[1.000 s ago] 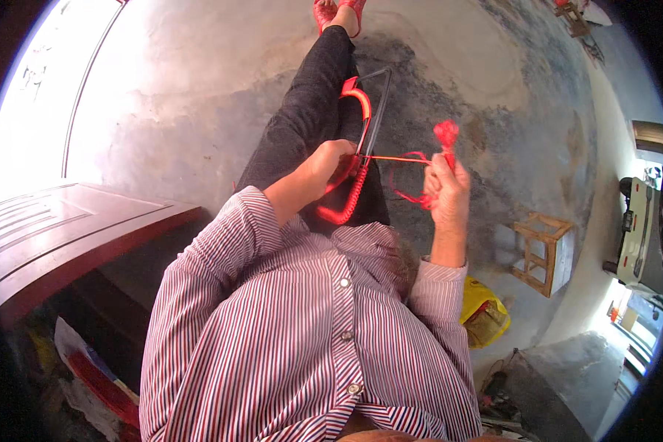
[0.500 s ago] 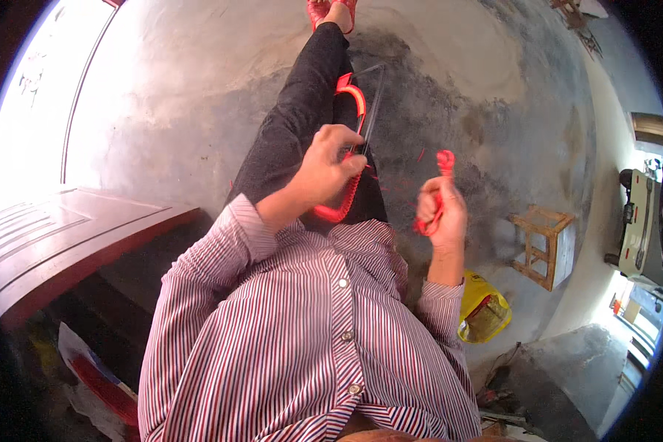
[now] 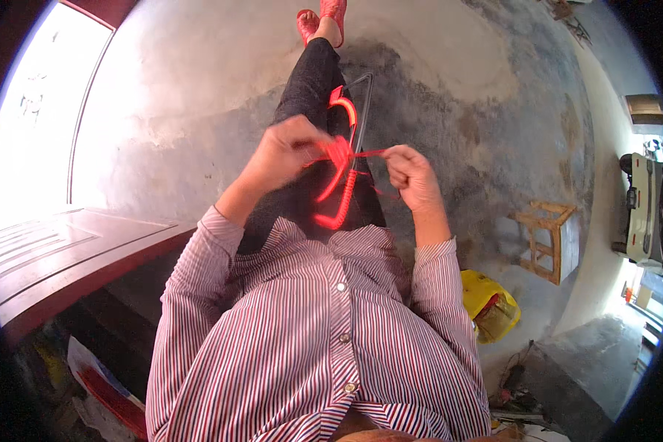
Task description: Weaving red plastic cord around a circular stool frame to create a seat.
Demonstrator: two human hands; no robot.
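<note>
A metal frame (image 3: 365,110), partly wrapped in tight coils of red cord (image 3: 343,202), lies over my dark-trousered legs. Beside the frame, my left hand (image 3: 283,153) has its fingers closed at a loose bundle of red cord (image 3: 338,152); motion blurs it a little. My right hand (image 3: 414,177), to the right of the frame, pinches a strand of that cord. Between the two hands the strand stretches nearly straight across the frame. A thin loose end hangs below it, next to my right hand.
To my left is a panelled wooden surface (image 3: 88,243) with a dark red edge. A small wooden stool (image 3: 545,239) and a yellow bag (image 3: 490,306) are on the floor to my right. Further right stands a pale vehicle (image 3: 643,206).
My left hand has let go of the frame and moved left to the cord bundle. My right hand, which held the bundle, has come left and now draws a strand across the frame.
</note>
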